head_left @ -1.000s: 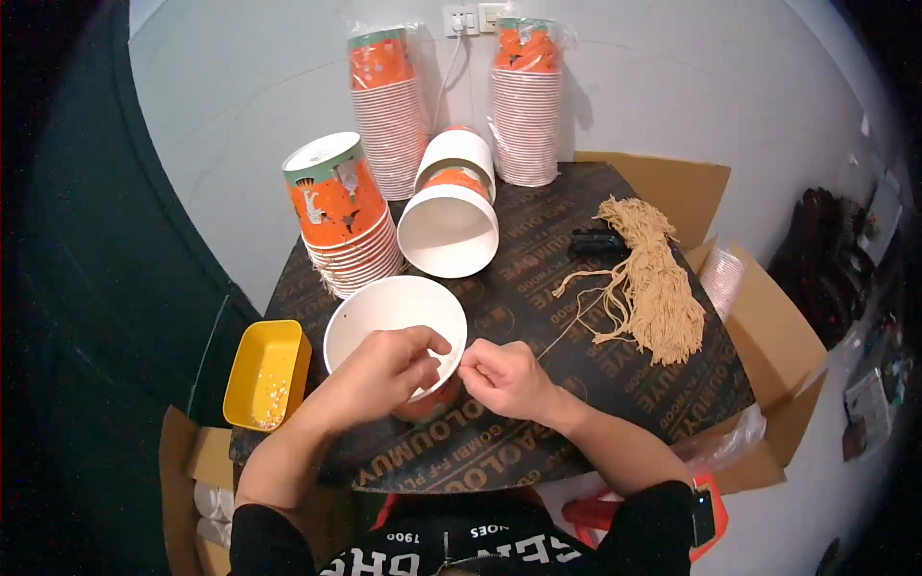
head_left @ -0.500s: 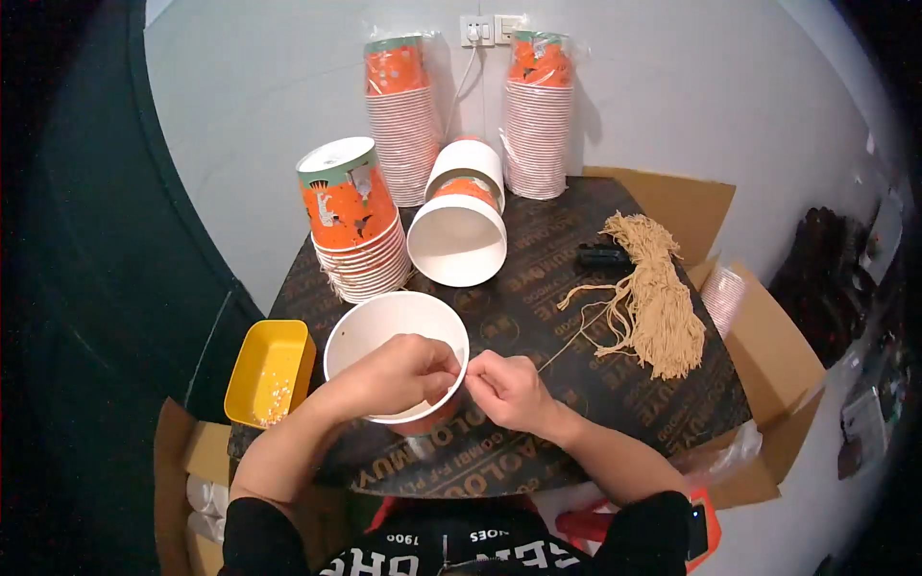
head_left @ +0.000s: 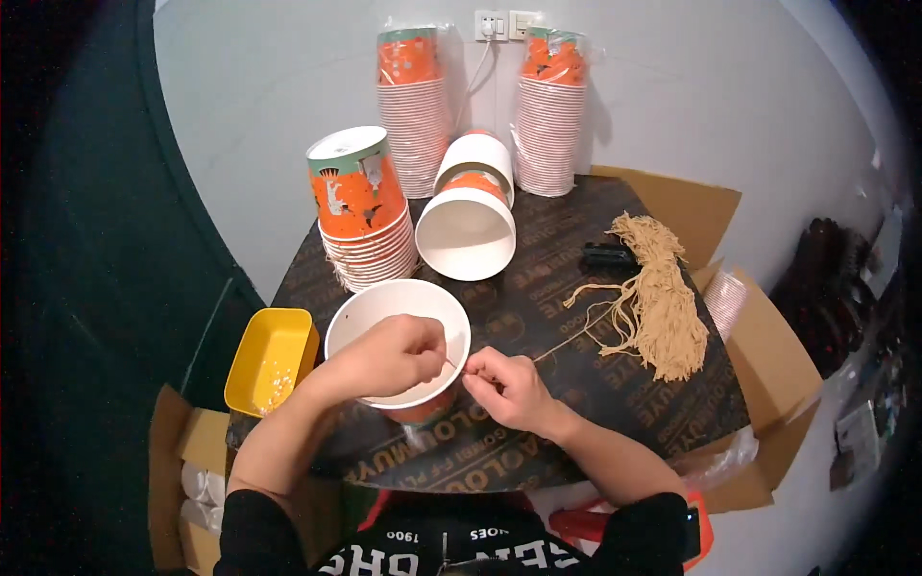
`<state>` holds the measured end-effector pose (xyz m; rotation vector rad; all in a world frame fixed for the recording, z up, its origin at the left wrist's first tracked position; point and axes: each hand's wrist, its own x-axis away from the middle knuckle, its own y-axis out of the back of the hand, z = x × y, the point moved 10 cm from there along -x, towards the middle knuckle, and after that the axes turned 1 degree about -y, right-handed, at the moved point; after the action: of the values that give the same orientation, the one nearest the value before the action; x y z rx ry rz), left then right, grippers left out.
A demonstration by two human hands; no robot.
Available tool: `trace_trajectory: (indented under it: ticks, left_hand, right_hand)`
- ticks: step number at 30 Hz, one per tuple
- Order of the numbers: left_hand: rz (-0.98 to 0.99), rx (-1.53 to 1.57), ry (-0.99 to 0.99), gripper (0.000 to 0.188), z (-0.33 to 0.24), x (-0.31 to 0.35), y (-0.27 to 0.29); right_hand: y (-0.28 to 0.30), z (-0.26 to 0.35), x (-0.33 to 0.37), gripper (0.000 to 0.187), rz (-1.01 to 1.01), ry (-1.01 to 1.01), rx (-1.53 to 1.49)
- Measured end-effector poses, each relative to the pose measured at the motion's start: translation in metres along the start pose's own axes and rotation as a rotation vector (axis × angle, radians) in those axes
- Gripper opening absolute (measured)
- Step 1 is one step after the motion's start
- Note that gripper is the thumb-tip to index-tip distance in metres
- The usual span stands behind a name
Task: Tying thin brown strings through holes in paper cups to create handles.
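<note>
An open paper bucket, white inside and orange outside, stands at the near side of the table in front of me. My left hand reaches into its mouth, fingers pinched on a thin cord end near the right wall. Just outside the right rim, my right hand pinches the tan cord close to the bucket wall. That cord trails off to the right toward a thick bundle of tan cords. My fingers hide the spot where the cord meets the wall.
A stack of orange buckets stands upside down behind, beside buckets lying on their side. Two bagged stacks stand by the wall. A yellow tray with small white bits is at left, a black object by the cords. Cardboard boxes flank the table.
My left hand has drawn back from the right rim, deeper into the bucket's mouth, and a short length of cord now shows beside its fingers. My right hand stays almost in place.
</note>
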<state>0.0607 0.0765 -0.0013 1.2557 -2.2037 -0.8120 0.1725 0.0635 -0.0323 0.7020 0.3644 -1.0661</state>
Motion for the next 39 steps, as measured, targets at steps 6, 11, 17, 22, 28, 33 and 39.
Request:
trace_trajectory:
  ticks: [6, 11, 17, 22, 28, 33, 39]
  left_hand:
    - [-0.128, 0.367, -0.012, 0.007, 0.003, 0.005, 0.007]
    - [-0.136, 0.609, -0.095, 0.007, -0.011, 0.005, 0.008]
    - [-0.123, 0.469, -0.116, 0.012, -0.003, -0.006, 0.010]
    - [-0.169, 0.477, -0.125, 0.011, 0.010, -0.014, 0.021]
    - [-0.069, 0.538, -0.176, 0.005, 0.007, -0.017, 0.014]
    - [-0.075, 0.398, -0.185, 0.004, 0.003, -0.016, 0.020]
    - [-0.068, 0.465, -0.188, 0.003, 0.013, -0.020, 0.026]
  right_hand:
    - [-0.006, 0.000, 0.001, 0.008, 0.001, 0.000, 0.015]
    - [-0.016, 0.001, -0.001, 0.008, -0.008, -0.001, -0.016]
    - [-0.011, 0.008, -0.013, 0.009, -0.020, -0.007, 0.017]
    - [0.013, -0.002, -0.030, 0.009, 0.009, -0.220, 0.031]
    - [0.021, 0.019, -0.055, 0.009, -0.071, -0.050, 0.160]
    - [0.009, 0.046, -0.068, 0.007, -0.066, 0.173, 0.239]
    - [0.030, 0.017, -0.064, 0.005, -0.053, -0.124, -0.078]
